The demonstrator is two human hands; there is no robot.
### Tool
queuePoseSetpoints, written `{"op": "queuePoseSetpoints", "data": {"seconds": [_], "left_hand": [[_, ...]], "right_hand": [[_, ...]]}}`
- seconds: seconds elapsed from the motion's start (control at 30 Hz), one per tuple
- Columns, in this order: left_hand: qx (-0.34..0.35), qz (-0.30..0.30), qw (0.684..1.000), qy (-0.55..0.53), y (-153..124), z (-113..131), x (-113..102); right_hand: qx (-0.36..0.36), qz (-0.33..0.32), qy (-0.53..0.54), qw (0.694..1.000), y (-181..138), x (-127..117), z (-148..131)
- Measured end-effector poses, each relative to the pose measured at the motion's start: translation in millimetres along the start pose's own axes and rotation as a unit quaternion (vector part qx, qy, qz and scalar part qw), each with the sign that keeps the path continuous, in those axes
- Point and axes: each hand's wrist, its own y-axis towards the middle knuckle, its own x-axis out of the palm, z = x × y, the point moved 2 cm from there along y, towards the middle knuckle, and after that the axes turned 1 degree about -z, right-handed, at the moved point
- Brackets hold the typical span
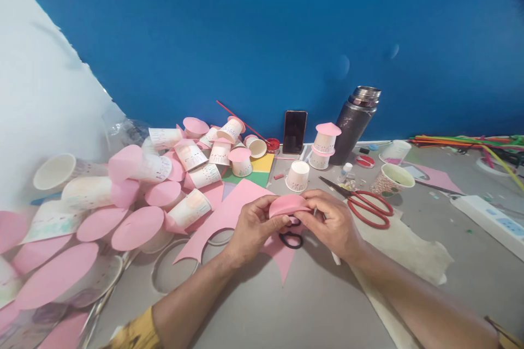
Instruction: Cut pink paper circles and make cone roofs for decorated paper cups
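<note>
1 cup (pixel 297 177) just behind paper piece (pixel 289 205)

Dark flask (pixel 352 130), phone (pixel 295 133), power strip (pixel 487 215)

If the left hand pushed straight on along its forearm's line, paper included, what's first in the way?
Probably the small white cup just beyond the pink paper piece held in the left hand, though the single view leaves depth unclear.
</note>
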Motion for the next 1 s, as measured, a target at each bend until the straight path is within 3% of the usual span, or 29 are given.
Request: {"op": "queuePoseSetpoints", "data": {"seconds": [0.2,0.33,0.57,1.0], "left_hand": [[-0.024,0.017,0.999,0.015,0.5,-6.2,-2.7],[-0.051,0.028,0.998,0.021,-0.9,-6.5,-0.8],[-0.081,0.039,0.996,0.009,-2.3,-7.3,3.3],[-0.091,0.039,0.995,-0.016,-3.1,-8.6,6.3]], "right_hand": [[0.19,-0.014,0.057,0.98,-0.8,4.4,3.3],[0.256,-0.052,0.137,0.956,-1.9,9.1,4.5],[0.297,-0.084,0.182,0.934,-0.7,10.6,8.1],[0.31,-0.089,0.189,0.928,0.2,9.0,5.3]]}}
